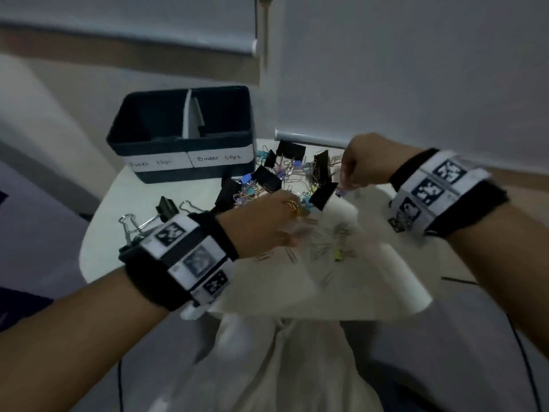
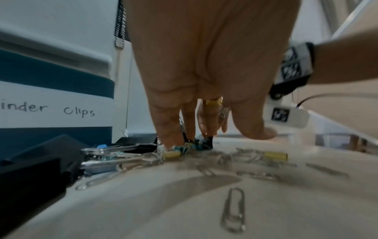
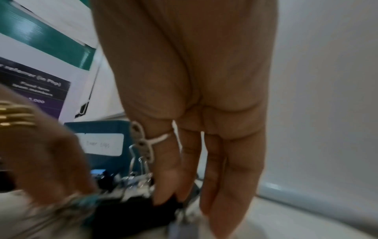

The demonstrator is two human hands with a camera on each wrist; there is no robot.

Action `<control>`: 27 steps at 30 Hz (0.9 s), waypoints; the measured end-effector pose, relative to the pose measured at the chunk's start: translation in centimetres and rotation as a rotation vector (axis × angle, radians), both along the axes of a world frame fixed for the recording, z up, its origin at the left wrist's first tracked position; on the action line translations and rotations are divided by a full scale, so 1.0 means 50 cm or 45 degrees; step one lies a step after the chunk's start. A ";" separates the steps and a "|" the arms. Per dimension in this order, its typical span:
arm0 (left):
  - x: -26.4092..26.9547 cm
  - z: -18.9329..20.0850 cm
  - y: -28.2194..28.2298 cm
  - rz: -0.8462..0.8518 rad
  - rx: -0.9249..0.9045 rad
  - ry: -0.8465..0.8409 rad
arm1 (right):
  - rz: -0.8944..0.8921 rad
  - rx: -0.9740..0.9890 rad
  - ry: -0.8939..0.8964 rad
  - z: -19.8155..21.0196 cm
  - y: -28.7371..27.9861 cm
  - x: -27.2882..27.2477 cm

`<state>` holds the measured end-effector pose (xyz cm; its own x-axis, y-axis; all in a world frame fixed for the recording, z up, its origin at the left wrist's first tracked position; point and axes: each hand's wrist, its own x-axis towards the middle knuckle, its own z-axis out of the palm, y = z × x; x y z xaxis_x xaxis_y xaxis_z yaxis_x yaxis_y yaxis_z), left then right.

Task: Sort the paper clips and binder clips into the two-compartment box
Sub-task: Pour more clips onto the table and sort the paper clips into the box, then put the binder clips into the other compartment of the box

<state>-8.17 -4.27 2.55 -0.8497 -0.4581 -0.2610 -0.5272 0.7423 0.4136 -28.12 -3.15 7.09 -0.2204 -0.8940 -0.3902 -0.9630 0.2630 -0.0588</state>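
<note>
The dark blue two-compartment box stands at the back left of the white round table, labelled "Paper clips" on the left and "Binder clips" on the right. A mixed pile of black and coloured binder clips and paper clips lies in front of it. My left hand reaches into the near side of the pile, with straight fingers touching small clips. My right hand points down at the pile's right side, its straight fingertips at a black binder clip. Its thumb is hidden.
Loose paper clips lie on a cream sheet at the table's front. A single paper clip lies nearest the left wrist. Two large binder clips sit apart at the left. Cream fabric hangs below the table edge.
</note>
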 end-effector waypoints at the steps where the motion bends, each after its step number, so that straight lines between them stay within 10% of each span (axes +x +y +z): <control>1: -0.013 0.000 -0.002 -0.005 0.005 -0.015 | 0.011 -0.001 0.011 -0.002 0.005 0.002; 11: -0.035 0.005 0.015 0.203 0.116 -0.315 | -0.417 0.090 -0.331 -0.062 0.091 0.076; 27: 0.017 0.001 -0.026 0.120 0.193 -0.523 | -0.096 0.107 -0.438 -0.074 0.081 0.127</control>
<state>-7.30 -5.59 2.58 -0.6179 -0.4591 -0.6383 -0.7329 0.6302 0.2562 -21.75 0.90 3.41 -0.1278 -0.8417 -0.5247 -0.8683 0.3506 -0.3510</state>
